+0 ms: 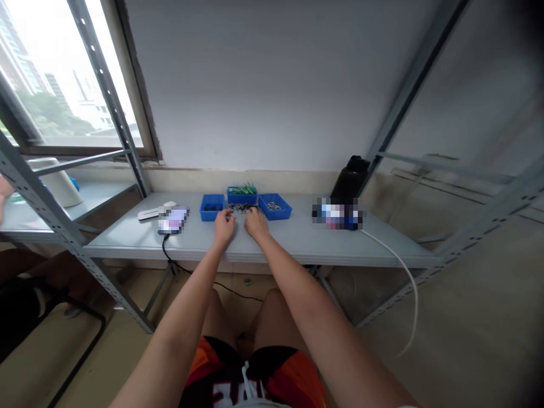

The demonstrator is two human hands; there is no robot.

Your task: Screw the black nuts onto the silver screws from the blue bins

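Grey desk (297, 241) here is pushed up by a plain wall (272, 85), window (68, 73) off to the left, metal posts (102, 73) full of punched holes. Three boxy blue trays (280, 216), skinny green strips (244, 188) in the back one. Loose heap of tiny dark and shiny bits (238, 207) sits between them. Right hand (256, 224) has its fingertips at the heap, left hand (224, 226) is half-curled just beside it; honestly can't tell if either's gripping anything.
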